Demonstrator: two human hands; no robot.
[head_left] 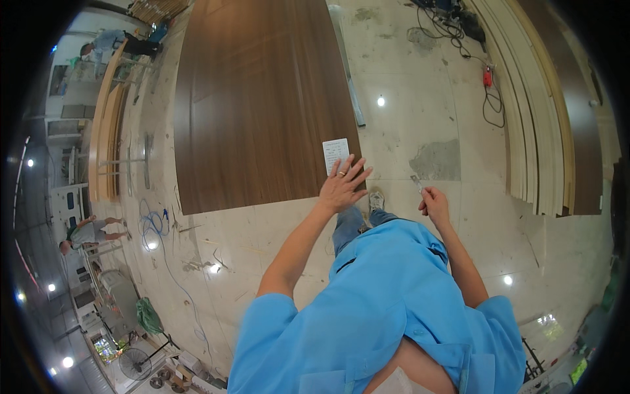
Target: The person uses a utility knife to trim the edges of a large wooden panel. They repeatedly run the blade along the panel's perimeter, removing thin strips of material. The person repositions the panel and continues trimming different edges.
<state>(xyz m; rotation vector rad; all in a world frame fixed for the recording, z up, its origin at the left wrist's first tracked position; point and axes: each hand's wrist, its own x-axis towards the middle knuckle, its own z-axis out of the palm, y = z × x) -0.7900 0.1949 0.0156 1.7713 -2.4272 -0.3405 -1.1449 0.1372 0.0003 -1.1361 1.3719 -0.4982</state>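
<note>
Head view: a person in a bright blue short-sleeved shirt stands over a large dark walnut-brown wood-veneer panel (262, 98) lying flat on a pale polished stone floor (420, 118).
Left hand: the left hand (342, 185) is spread wide, fingers fanned, palm pressed on the panel's near right corner; it grips nothing.
Label: a small white rectangular paper label (335, 153) is stuck on the panel just beyond the fingertips, at the right edge near that corner.
Right hand: the right hand (434, 203) is closed around a slim clear-and-metal tool (418, 182), possibly a blade or scraper, held clear of the panel over the bare floor; its exact kind is too small to tell.
Surroundings: cream and brown boards (548, 131) lie stacked at the right; black cables and a small red device (487, 77) trail near the floor's far edge; other workers bend over tasks at the far left.
Risk: judged from this pose, a pointed tool brought towards the corner could scratch the veneer or nick the braced left hand if it slips; the glossy floor also looks likely to let the panel slide under a push.
</note>
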